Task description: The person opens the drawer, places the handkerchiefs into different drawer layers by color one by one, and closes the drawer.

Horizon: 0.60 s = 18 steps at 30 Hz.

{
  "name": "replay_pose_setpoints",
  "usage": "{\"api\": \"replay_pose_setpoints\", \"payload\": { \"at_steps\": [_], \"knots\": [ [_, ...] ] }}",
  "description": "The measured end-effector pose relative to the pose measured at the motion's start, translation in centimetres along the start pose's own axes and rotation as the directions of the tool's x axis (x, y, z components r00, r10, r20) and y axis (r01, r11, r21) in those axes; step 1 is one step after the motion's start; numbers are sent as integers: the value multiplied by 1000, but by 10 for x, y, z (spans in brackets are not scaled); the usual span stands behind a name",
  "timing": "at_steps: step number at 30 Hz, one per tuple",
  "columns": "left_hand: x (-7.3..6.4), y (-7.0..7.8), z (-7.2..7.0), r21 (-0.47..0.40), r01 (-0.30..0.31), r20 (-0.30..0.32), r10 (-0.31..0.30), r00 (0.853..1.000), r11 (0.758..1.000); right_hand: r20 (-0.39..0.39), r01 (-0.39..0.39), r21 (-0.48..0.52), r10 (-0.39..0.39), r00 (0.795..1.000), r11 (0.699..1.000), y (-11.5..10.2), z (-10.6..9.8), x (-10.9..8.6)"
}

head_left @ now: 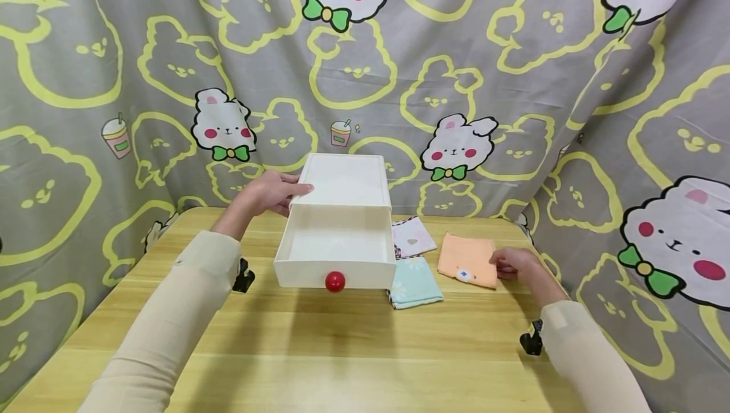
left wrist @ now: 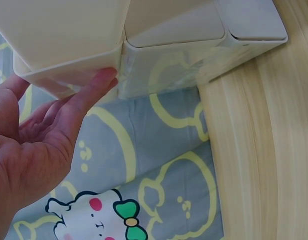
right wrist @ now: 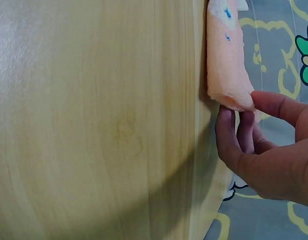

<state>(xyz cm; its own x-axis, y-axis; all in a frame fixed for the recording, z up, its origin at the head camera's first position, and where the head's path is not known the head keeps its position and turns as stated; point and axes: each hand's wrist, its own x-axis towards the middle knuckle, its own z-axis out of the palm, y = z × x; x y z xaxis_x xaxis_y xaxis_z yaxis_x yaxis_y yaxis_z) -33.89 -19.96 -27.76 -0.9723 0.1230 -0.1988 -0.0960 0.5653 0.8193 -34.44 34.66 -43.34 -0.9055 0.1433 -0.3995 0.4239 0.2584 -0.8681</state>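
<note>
A white drawer box [head_left: 345, 178] stands on the table, its drawer [head_left: 336, 242] pulled out toward me and a red round knob [head_left: 335, 281] on the front. Nothing lies in the part of the drawer that shows. My left hand [head_left: 274, 191] holds the box by its left side, thumb over the top edge; the left wrist view shows the fingers spread across a white end [left wrist: 69, 75]. On the right, my right hand [head_left: 516, 262] pinches the edge of a folded orange small towel [head_left: 467, 258]. Thumb and fingertips meet its folded end [right wrist: 233, 97] in the right wrist view.
Right of the drawer lie a folded mint-green towel [head_left: 415, 283] with flowers and, behind it, a white-and-pink one [head_left: 412, 237]. Both sit close against the box. A patterned grey curtain [head_left: 353, 96] hangs behind and beside the wooden table [head_left: 342, 349].
</note>
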Motion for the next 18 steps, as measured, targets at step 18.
{"api": "replay_pose_setpoints", "payload": {
  "at_steps": [18],
  "knots": [
    [2, -1, -1, 7, 6, 2, -6, 1000, 1000, 97, 80, -52, -75, 992, 995, -27, 6, -20]
  ]
}}
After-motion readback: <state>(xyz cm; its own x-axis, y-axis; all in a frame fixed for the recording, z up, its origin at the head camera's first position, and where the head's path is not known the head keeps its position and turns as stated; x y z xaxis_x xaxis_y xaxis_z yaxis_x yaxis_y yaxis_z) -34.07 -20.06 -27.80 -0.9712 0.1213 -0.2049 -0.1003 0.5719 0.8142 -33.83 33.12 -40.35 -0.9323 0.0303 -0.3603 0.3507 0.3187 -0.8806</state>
